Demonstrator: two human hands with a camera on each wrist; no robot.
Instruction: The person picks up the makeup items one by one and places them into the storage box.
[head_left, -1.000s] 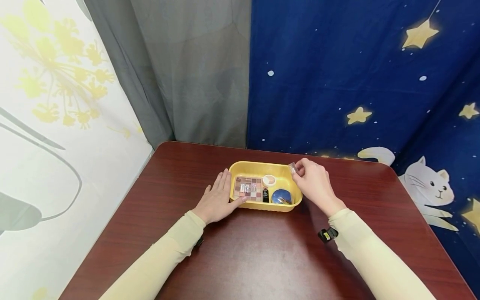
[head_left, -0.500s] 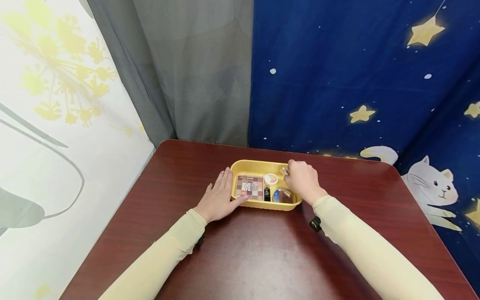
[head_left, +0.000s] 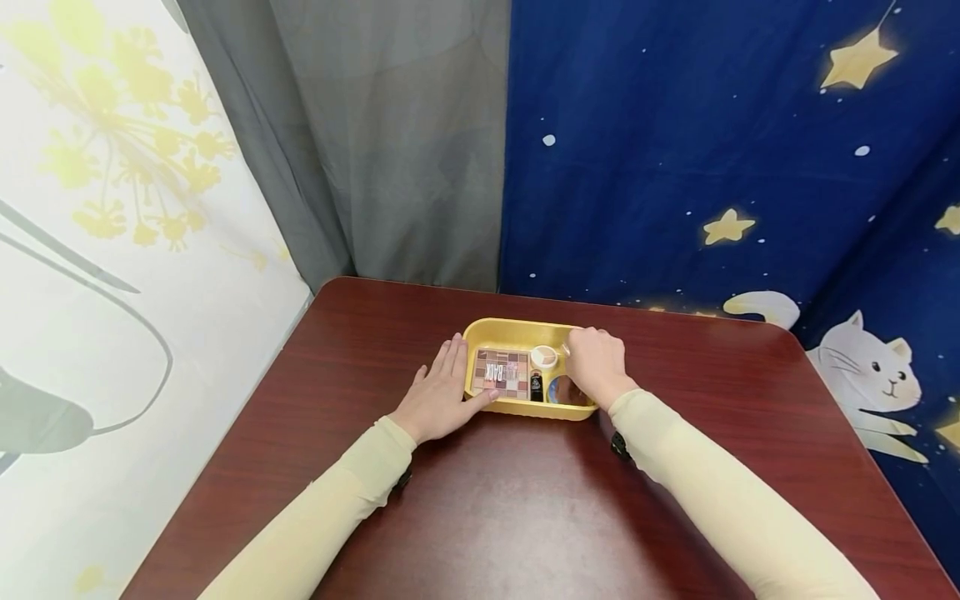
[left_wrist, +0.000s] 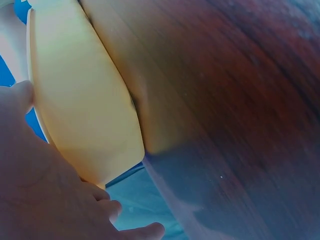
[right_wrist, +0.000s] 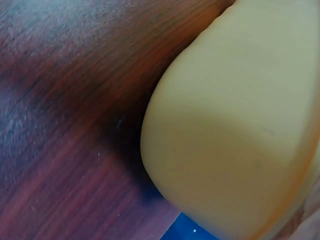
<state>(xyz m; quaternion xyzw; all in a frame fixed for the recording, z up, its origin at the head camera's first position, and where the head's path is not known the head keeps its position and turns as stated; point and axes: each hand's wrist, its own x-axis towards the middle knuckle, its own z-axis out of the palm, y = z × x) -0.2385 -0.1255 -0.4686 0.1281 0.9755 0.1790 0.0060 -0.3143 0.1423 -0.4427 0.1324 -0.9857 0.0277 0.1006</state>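
Observation:
A yellow plastic box [head_left: 517,323] sits on the table. In it lie an eyeshadow palette [head_left: 501,375], a small round white pot with several colour sections [head_left: 543,357], a little black bottle [head_left: 536,387] and a round blue mirror-like compact [head_left: 557,392], partly covered by my right hand. My left hand [head_left: 437,402] rests with straight fingers against the box's left end, its thumb over the near rim. Over the right end, my right hand [head_left: 597,362] reaches inside with curled fingers, pinching a small clear piece, mostly hidden. The left wrist view shows the box wall [left_wrist: 85,100] beside my fingers.
The dark red wooden table [head_left: 495,492] extends around the box. Behind its far edge hang a grey curtain [head_left: 420,167] and a blue starry curtain [head_left: 637,183]. A white patterned cloth [head_left: 112,333] is at the left.
My right hand has moved left and lower, from the box's right rim into its right end, with the small clear piece. The left hand stays in place.

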